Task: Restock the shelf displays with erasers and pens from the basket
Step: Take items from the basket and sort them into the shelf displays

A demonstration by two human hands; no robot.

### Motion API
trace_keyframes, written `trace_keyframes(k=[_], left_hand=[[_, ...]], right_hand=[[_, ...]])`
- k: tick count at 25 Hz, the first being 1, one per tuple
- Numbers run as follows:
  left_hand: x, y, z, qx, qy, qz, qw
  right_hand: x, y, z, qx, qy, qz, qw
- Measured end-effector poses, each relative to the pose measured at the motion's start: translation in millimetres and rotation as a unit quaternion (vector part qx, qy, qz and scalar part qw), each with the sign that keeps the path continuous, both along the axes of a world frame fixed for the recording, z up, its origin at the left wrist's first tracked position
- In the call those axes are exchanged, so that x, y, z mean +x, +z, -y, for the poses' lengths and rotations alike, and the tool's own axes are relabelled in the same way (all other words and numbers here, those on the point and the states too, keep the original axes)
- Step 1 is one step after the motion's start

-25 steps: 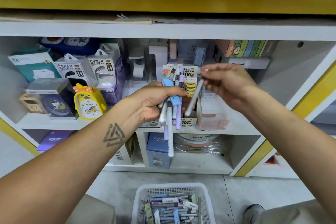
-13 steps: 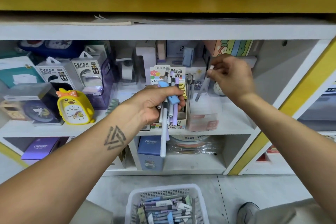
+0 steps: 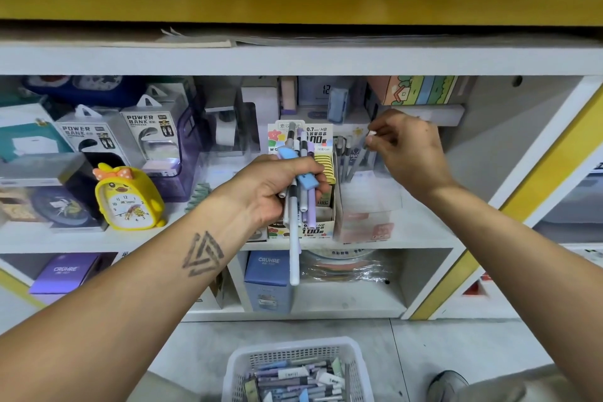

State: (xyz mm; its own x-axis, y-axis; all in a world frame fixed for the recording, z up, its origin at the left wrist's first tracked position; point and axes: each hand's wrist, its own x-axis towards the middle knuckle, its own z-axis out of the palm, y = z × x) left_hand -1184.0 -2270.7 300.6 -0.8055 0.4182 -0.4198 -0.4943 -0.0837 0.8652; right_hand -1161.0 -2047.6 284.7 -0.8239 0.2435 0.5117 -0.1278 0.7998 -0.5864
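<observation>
The left hand (image 3: 270, 186) holds a bunch of pens (image 3: 298, 192) in front of the shelf (image 3: 424, 235); its fingers are curled tight round them, and 1 long white pen hangs down lower than the rest; a blue piece sits in the bunch too, maybe an eraser, but it is hard to tell. The right hand (image 3: 408, 147) is up at the clear pen box (image 3: 368, 202) on the shelf; its fingers pinch the top of 1 pen (image 3: 360, 157), which leans into the box beside a few others. So the step in hand looks like dropping pens into the box, 1 at a time. Next, the right hand should let this pen go, then pick another from the bunch; it needs to pull just 1 out so the others do not slip. The white basket (image 3: 241, 365) sits on the floor below, with many more pens and erasers in it; lots of the job looks left to do.
</observation>
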Motion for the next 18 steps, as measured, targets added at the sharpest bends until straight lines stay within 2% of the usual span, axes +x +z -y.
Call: trace_keyframes(k=[4, 8, 10, 12, 13, 14, 15, 16, 17, 18], left_hand=[[0, 0, -1, -0.001, -0.003, 0.000, 1.000], [1, 1, -1, 0.005, 0.003, 0.000, 1.000], [2, 2, 0, 0.010, 0.005, 0.001, 1.000], [1, 4, 2, 0.017, 0.017, -0.002, 1.000], [1, 5, 3, 0.023, 0.027, -0.003, 0.999], [0, 6, 5, 0.033, 0.043, -0.004, 0.999], [-1, 8, 7, 0.045, 0.066, -0.007, 0.997], [-3, 9, 10, 0.058, 0.095, -0.008, 0.994], [-5, 9, 13, 0.066, 0.125, -0.009, 0.990], [-7, 10, 15, 0.068, 0.151, -0.011, 0.986]], right_hand=[[-3, -2, 4, 0.019, 0.023, 0.000, 1.000], [-3, -7, 8, 0.119, 0.052, 0.012, 0.991], [-3, -8, 14, 0.179, 0.059, 0.049, 0.981], [-1, -6, 23, 0.174, 0.051, 0.068, 0.981], [1, -2, 29, 0.112, 0.055, 0.077, 0.989], [4, 3, 36, -0.005, 0.080, 0.097, 0.992], [8, 10, 44, -0.146, 0.126, 0.130, 0.973], [14, 16, 53, -0.263, 0.174, 0.170, 0.934], [19, 19, 62, -0.316, 0.213, 0.211, 0.900], [24, 19, 71, -0.319, 0.242, 0.247, 0.883]])
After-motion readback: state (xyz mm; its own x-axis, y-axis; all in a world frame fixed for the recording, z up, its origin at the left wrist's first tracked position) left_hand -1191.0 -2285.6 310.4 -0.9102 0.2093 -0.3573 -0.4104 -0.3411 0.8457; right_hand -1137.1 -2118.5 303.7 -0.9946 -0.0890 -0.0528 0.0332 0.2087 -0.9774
